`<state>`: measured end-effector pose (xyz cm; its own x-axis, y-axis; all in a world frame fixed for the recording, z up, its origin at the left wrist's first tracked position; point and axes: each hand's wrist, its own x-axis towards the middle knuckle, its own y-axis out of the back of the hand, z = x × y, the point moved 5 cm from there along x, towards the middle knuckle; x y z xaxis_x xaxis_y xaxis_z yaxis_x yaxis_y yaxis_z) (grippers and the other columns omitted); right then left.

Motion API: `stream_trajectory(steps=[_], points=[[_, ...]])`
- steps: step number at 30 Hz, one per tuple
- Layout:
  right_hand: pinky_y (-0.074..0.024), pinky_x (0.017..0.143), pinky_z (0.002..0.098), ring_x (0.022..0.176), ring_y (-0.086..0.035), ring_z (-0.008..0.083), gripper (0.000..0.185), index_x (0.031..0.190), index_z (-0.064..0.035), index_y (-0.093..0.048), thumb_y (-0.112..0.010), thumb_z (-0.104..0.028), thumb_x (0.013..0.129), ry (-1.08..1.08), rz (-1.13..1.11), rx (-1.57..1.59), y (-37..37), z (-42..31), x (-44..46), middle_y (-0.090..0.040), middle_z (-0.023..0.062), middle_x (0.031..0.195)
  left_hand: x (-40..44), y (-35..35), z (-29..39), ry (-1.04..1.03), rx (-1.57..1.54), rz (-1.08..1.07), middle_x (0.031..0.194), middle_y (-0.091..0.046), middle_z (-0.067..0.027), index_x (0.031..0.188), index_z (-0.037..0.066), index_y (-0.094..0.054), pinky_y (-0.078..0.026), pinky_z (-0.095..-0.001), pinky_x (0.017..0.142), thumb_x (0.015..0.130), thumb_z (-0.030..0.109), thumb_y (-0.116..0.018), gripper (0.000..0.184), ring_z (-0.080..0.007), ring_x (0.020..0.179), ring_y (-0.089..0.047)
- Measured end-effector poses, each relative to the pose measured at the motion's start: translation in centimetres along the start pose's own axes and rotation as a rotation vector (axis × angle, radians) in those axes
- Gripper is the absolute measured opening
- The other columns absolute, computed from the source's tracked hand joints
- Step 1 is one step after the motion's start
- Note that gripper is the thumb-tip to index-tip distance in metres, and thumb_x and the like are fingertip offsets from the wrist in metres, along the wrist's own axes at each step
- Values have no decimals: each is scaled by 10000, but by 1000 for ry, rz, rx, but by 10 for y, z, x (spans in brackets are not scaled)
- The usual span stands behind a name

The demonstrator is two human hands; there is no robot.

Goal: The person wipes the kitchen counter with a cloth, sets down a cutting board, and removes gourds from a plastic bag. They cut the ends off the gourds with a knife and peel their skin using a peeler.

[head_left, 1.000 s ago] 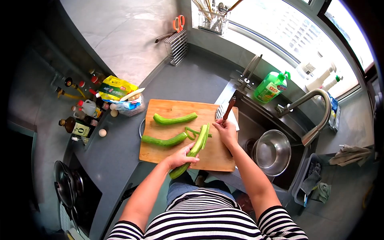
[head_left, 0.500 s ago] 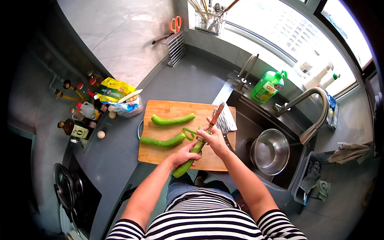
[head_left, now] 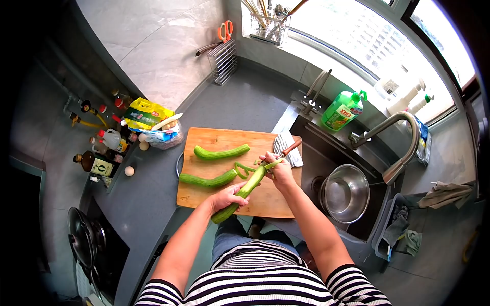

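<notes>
clearly, we see the held gourd [head_left: 253, 181] slanting above the near part of the cutting board [head_left: 278, 204], its long axis running from lower left to upper right. its dark green end points down and left, back toward the striped shirt [head_left: 255, 275], and juts past the board's near edge; its pale, peeled end points up and right, toward the sink [head_left: 319, 148]. the left hand [head_left: 228, 200] is wrapped around the gourd on its lower half, thumb lying over the top. the right hand [head_left: 279, 171] is closed around a brown-handled tool [head_left: 292, 147] at the peeled end, with the handle sticking out up and right, roughly in line with the gourd; the fingers hide its working end from us. we also notice a pale green strip beside those fingers, though we cannot tell whether it is attached to the gourd. curled peelings [head_left: 241, 171] lie on the board just left of the peeled end. two more gourds rest there: the upper gourd [head_left: 220, 153] lies nearly crosswise, bowed slightly downward, and the lower gourd [head_left: 206, 180] lies likewise, its right end by the peelings. beyond the right hand, we find a knife blade [head_left: 284, 138] flat at the board's right edge.
</notes>
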<state>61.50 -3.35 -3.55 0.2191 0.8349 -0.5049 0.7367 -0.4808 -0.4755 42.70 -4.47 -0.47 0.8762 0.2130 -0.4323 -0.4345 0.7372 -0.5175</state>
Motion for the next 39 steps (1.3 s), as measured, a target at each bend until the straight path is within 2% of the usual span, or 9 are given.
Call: stream_trajectory(steps=[14, 17, 20, 25, 28, 29, 33, 36, 39], points=[[-550, 614, 320, 729, -688, 195, 159, 935, -35, -587, -690, -146, 887, 131, 95, -281, 20, 8, 14, -684, 99, 940, -21, 2, 4, -95, -24, -25, 765, -479, -7, 1479, 54, -290, -469, -219, 541, 733, 79, -630, 820, -82, 647, -502], [-505, 650, 397, 728, -673, 280, 197, 821, -58, -691, -752, -244, 800, 527, 81, -1336, -4, -13, -7, -693, 98, 878, -20, 5, 0, -115, -56, 58, 809, -490, -10, 1486, 73, -291, -463, -236, 579, 724, 77, -618, 829, -88, 641, -496], [-503, 657, 395, 760, -663, 318, 232, 825, -79, -698, -757, -301, 784, 1162, 170, -1479, -13, -30, -23, -698, 96, 847, -12, 15, -8, -139, -104, 143, 842, -501, -10, 1475, 75, -302, -457, -240, 599, 758, 85, -628, 788, -91, 644, -501], [-475, 672, 254, 943, -582, 70, 275, 941, -74, -692, -715, -339, 870, 146, -57, -679, 23, 3, 8, -683, -32, 1053, -5, 20, -12, -164, 122, 343, 893, -522, 3, 1477, 115, -294, -466, -249, 616, 848, 224, -723, 769, -82, 728, -503], [-496, 753, 332, 1022, -572, 121, 321, 1014, -101, -678, -688, -396, 885, -88, -7, -521, 16, 0, -13, -641, -26, 1171, 2, 24, -18, -173, 72, 372, 909, -531, 3, 1453, 99, -318, -473, -262, 624, 833, 177, -728, 747, -89, 758, -517], [-476, 830, 434, 1211, -480, 162, 384, 1104, -120, -662, -652, -445, 901, -153, -34, -518, 16, 3, -16, -497, -8, 1386, 3, 25, -21, -176, 97, 418, 914, -534, 1, 1448, 102, -323, -475, -266, 626, 828, 164, -729, 743, -92, 768, -522], [-434, 912, 513, 1390, -296, 211, 416, 1199, -163, -650, -626, -464, 912, -245, -251, -274, -2, 9, -30, -254, 12, 1556, 10, 22, -18, -200, 201, 514, 941, -538, -6, 1445, 126, -332, -483, -278, 638, 811, 123, -727, 747, -103, 803, -534], [-383, 1010, 410, 1401, -274, 202, 340, 1061, -60, -710, -675, -358, 900, 152, -202, -586, -18, 0, -27, -313, 77, 1535, 17, 15, -16, -204, 214, 518, 952, -524, 9, 1444, 166, -337, -489, -274, 635, 807, 107, -723, 747, -96, 806, -527], [-303, 1086, 389, 1468, -144, 203, 273, 1035, -42, -725, -648, -280, 926, 143, -232, -550, -22, 1, -31, -471, 124, 1437, 21, 13, -12, -189, 178, 483, 958, -514, 19, 1438, 192, -354, -491, -267, 630, 812, 88, -713, 729, -93, 814, -523]])
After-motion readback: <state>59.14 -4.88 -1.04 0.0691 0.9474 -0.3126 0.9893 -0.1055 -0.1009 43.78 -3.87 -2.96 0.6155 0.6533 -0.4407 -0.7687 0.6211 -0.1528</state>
